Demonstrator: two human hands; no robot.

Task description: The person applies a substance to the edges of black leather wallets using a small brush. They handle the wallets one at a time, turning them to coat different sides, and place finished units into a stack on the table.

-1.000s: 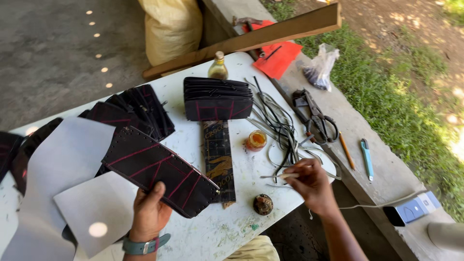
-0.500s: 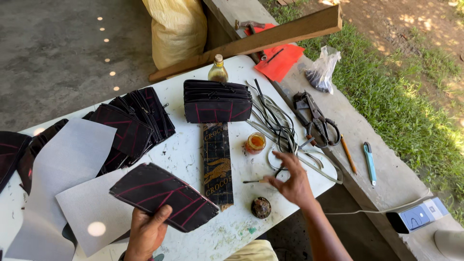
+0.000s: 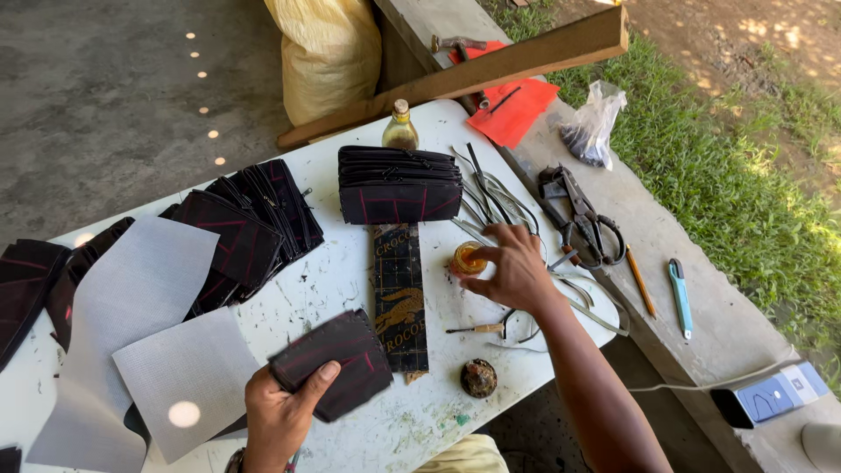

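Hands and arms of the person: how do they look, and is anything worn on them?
Both hands are bare, no gloves. The right hand leads into a bare forearm with no sleeve. At the left hand, a wristband or watch shows at the wrist, mostly cut off by the picture's edge.

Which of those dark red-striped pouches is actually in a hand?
The folded pouch gripped by the left hand near the table's front; the other pouches lie stacked farther back.

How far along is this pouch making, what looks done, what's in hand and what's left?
Done, by the look: a stack of dark zipped pouches and a fanned row of them. In hand: the left hand grips one dark folded piece; the right hand touches a small orange-filled jar. Probably left: grey mesh sheets, more dark pieces at the far left, loose strips.
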